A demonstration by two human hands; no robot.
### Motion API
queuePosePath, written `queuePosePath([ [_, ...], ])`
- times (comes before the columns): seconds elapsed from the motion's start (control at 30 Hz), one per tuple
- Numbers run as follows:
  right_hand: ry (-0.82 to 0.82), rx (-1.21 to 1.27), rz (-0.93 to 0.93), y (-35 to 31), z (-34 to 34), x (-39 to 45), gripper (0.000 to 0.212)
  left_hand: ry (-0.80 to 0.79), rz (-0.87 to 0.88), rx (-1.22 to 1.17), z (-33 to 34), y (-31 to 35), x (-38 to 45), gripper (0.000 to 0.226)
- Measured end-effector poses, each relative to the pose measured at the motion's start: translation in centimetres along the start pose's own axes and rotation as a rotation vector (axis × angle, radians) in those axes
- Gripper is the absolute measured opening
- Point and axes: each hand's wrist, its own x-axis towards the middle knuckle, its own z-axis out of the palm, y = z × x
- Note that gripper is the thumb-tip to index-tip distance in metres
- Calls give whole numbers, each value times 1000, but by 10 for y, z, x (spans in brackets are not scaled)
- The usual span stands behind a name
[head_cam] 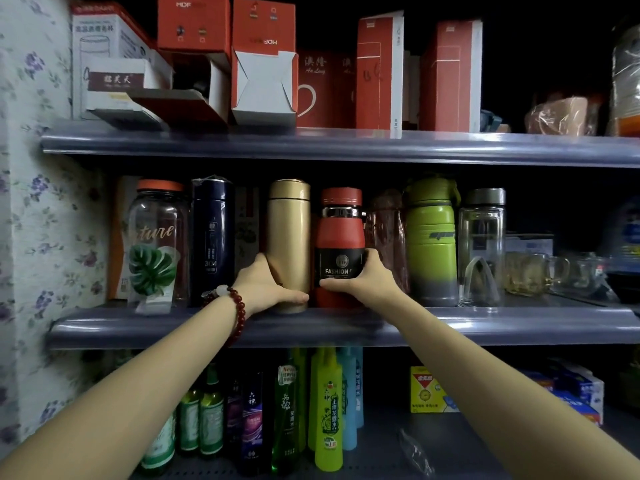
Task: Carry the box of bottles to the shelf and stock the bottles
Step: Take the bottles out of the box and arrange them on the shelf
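Note:
A gold flask (289,233) and a red bottle with a black label (340,237) stand upright side by side on the middle shelf (485,325). My left hand (266,285) wraps the lower part of the gold flask, thumb across its front. My right hand (363,277) grips the red bottle at the label, fingers around its right side. A beaded bracelet (237,315) sits on my left wrist. No carrying box is in view.
On the same shelf stand a clear leaf-print bottle (157,244), a navy flask (212,237), a green sports bottle (431,240), a clear glass bottle (481,247) and glass mugs (533,273). Red cartons (379,71) fill the top shelf. Spray bottles (327,407) crowd the bottom shelf. Floral wallpaper (31,202) borders the left.

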Motion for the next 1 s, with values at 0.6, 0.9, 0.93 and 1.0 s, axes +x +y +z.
queuePosePath([
  [0.6,19,40,-20,-20,37,-9,78,82,-54,117,-16,-12,-3,106],
  [0.9,15,-4,-31,-21,33,-14,78,37,-31,216,-24,-17,-8,95],
  [0.93,11,-10,-31,-21,33,-15,78,35,-25,232,-25,-16,-8,94],
  [1.0,-3,-29,-28,-23,33,-16,79,30,-17,253,-25,-14,-10,93],
])
